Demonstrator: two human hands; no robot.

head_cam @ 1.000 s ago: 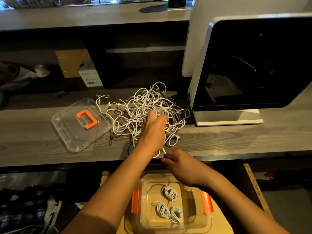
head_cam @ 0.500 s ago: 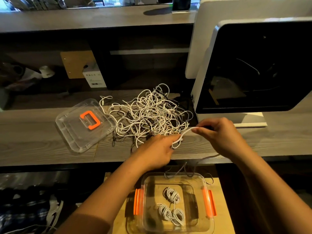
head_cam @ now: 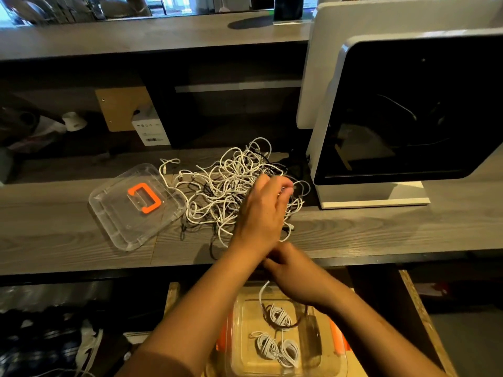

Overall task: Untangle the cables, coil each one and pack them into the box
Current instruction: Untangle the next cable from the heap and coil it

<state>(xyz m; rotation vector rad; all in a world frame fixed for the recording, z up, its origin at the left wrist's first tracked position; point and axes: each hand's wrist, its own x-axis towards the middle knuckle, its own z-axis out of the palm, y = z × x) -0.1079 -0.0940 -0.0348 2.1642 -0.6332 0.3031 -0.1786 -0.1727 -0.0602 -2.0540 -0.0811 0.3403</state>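
On the grey desk point(head_cam: 68, 240), the left hand point(head_cam: 261, 213) curls its fingers, pinching the cable tangle point(head_cam: 217, 186) under them; right hand point(head_cam: 296, 276) fingers hidden, a strand point(head_cam: 260, 295) dangling beneath into the box point(head_cam: 246, 360), so it's untangling, and next calls for teasing one cable free.

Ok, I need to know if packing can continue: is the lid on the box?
No, the lid lies on the desk left of the cable tangle, apart from the open box.

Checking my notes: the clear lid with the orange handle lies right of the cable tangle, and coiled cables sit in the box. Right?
No: the head view shows the lid left of the cable tangle, not right. Coiled cables do sit in the box.
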